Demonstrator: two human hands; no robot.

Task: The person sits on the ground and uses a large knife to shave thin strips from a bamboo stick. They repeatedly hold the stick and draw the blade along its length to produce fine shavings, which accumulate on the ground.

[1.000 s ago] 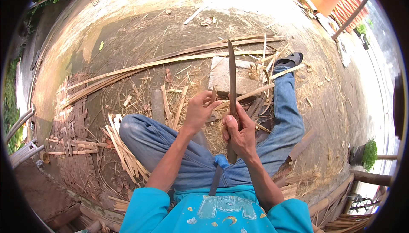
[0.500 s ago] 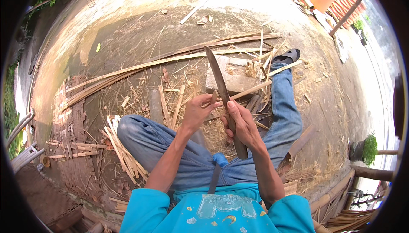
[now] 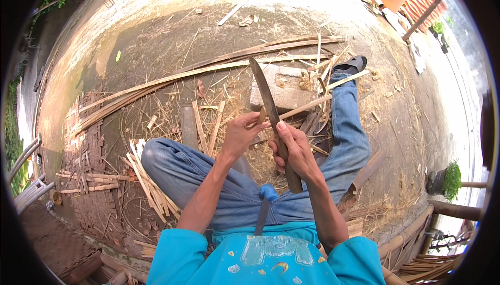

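Observation:
My right hand (image 3: 295,149) is wrapped round a long machete (image 3: 264,87). Its dark blade points up and away, and the handle end sticks out below my fist. Close by on the left, my left hand (image 3: 242,133) pinches a short piece of bamboo (image 3: 262,114) against the left side of the blade. A pale bamboo strip (image 3: 307,107) runs from behind the blade toward my right foot; whether it joins the pinched piece is hidden. Beyond the blade lies a stone block (image 3: 284,89) with shavings on it.
Long bamboo strips (image 3: 172,79) cross the ground ahead. A bundle of split sticks (image 3: 148,183) lies beside my left knee, with a worn woven mat (image 3: 86,155) farther left. Shavings and straw cover the ground between my legs. A potted plant (image 3: 452,181) stands at the right.
Almost nothing differs. The view has shifted slightly; both hands keep their grip, with the bamboo piece still at the blade.

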